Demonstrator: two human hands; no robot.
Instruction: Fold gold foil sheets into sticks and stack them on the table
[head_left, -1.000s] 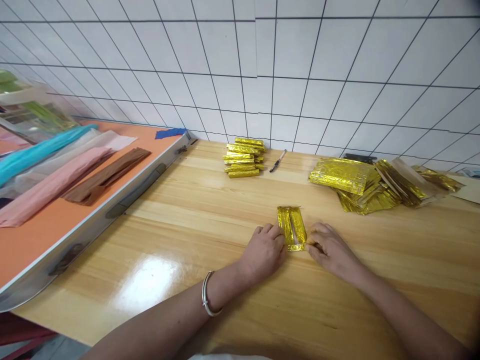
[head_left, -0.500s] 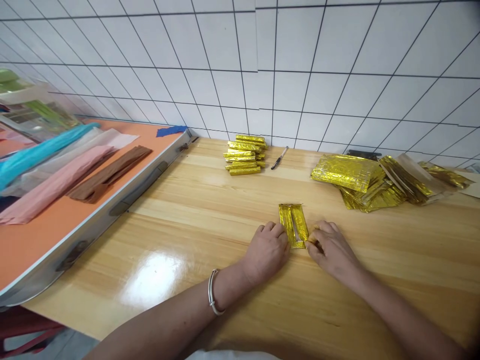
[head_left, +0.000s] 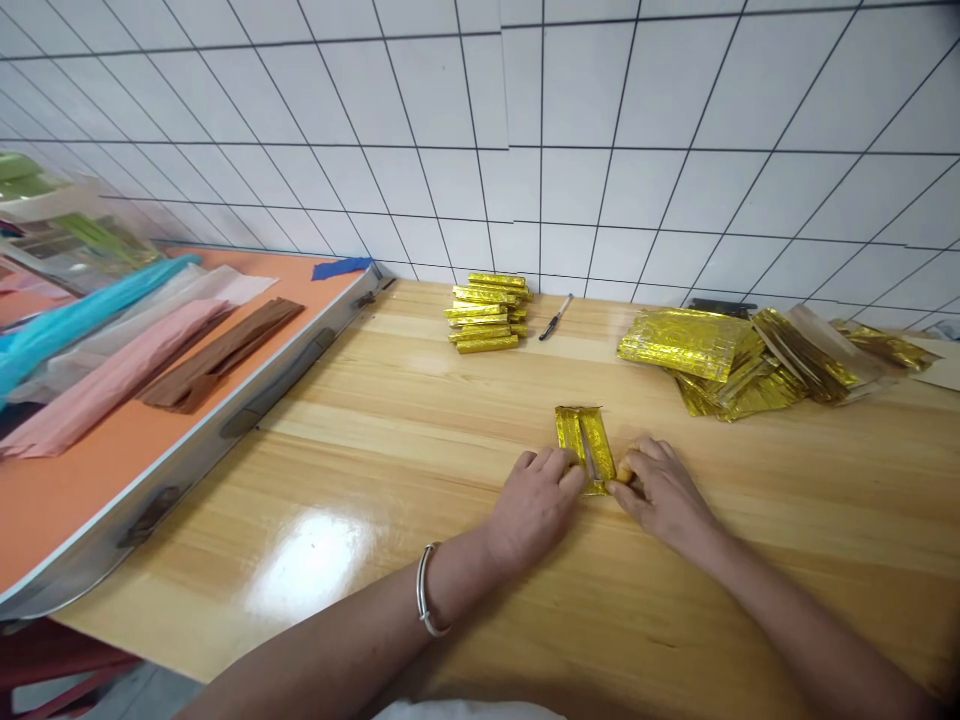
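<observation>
A small piece of gold foil paper (head_left: 584, 443) lies on the wooden table (head_left: 390, 430), its two long sides folded in toward the middle. My left hand (head_left: 534, 506) pinches its near left edge, fingers curled. My right hand (head_left: 660, 492) pinches the near right corner in the same way. A silver bangle (head_left: 424, 602) sits on my left wrist.
A stack of folded gold strips (head_left: 487, 313) and a pen (head_left: 556, 316) lie by the tiled wall. A loose heap of gold foil sheets (head_left: 750, 362) spreads at the right. An orange board (head_left: 97, 470) with pink, brown and blue paper lies at the left.
The two folded sides of the gold foil have been pushed closer together, and both hands have closed in a little on its near end.
</observation>
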